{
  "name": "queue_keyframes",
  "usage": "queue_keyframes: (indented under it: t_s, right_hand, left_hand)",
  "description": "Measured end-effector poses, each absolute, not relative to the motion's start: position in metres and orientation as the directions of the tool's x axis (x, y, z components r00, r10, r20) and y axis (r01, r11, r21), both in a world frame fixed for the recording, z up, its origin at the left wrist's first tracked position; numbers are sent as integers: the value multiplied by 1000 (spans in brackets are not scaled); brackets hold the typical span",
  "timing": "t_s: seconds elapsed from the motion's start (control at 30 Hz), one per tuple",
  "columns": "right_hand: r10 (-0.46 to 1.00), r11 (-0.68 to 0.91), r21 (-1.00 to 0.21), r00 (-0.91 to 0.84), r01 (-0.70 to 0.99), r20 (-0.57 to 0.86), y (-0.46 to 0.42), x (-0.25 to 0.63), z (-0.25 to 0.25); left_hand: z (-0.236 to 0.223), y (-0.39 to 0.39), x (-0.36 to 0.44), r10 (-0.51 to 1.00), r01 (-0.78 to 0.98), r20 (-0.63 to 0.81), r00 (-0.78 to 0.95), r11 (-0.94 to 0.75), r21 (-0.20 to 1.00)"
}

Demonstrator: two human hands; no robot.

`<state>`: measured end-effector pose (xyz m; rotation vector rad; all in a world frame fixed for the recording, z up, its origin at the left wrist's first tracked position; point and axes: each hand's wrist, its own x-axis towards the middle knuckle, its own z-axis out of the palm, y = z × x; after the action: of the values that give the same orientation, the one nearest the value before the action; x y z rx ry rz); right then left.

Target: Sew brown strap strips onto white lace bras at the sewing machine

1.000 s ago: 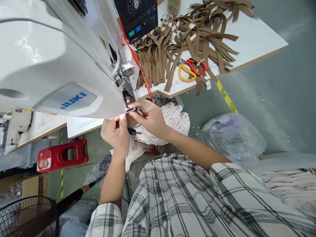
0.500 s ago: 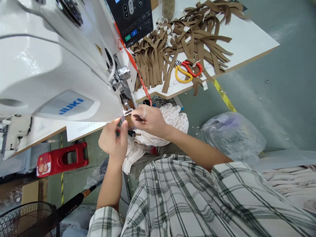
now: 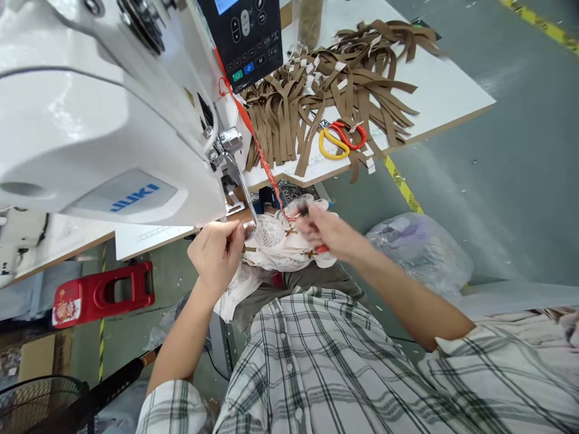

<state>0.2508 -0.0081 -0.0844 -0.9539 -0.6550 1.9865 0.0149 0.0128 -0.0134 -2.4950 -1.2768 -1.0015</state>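
My left hand point(image 3: 217, 253) is closed at the needle end of the white sewing machine point(image 3: 104, 120), pinching a small brown piece under the presser foot point(image 3: 244, 220). My right hand point(image 3: 328, 232) is smeared by motion over white lace fabric point(image 3: 275, 244) in my lap; its fingers look closed around a small dark tool that I cannot make out. A pile of brown straps point(image 3: 335, 84) with white tags lies on the white table point(image 3: 443, 90), to the right of the machine.
Red and yellow scissors point(image 3: 337, 138) lie near the table's front edge. The machine's black control panel point(image 3: 246, 36) hangs above. A clear plastic bag point(image 3: 420, 247) sits on the floor at the right; a red stool point(image 3: 99, 295) and a fan grille point(image 3: 40, 404) are at the left.
My right hand has pulled away from the needle toward the right, over the lace, and is now blurred. My left hand stays at the presser foot. The view has shifted slightly.
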Motion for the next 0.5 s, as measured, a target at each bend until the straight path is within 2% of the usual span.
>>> queue_keyframes:
  t_s: [0.1,0.17,0.3,0.43,0.5]
  right_hand:
    - [701,-704,-478,-622,-525,-349,-21,207,-69]
    - [689,-717,-400,-665,-570,-289,-28,187,-59]
    - [802,-593,-442,-544,-673,-248,-32,171,-48]
    - [875,-466,-578,-444,-669,-191,-28,170,-49]
    - [908,-392,-665,-382,-635,-170,-23,179,-56]
  left_hand:
    - [-18,2,29,770,848,579,267,-474,239]
    - [-20,-5,35,755,850,616,224,-461,254]
    - [-24,-12,39,686,810,684,248,-534,242]
    - [-28,-12,39,669,789,691,273,-567,237]
    - [-30,-8,39,708,831,664,242,-505,235]
